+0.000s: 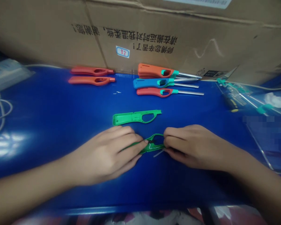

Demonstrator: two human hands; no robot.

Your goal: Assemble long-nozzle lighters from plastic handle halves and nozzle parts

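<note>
- The left hand (103, 157) and right hand (192, 147) both pinch a green plastic lighter shell (152, 147) from opposite ends.
- A thin metal wire (158, 153) sticks out below the right fingers.
- A second green shell half (135, 118) lies just beyond the grip, hollow side up.
- Risk: an uneven pinch could let the wire slip or spring loose.

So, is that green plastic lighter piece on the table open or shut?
Open: the green plastic lighter half-shell lies hollow side up, inner ribs showing, no cover on it.
</note>
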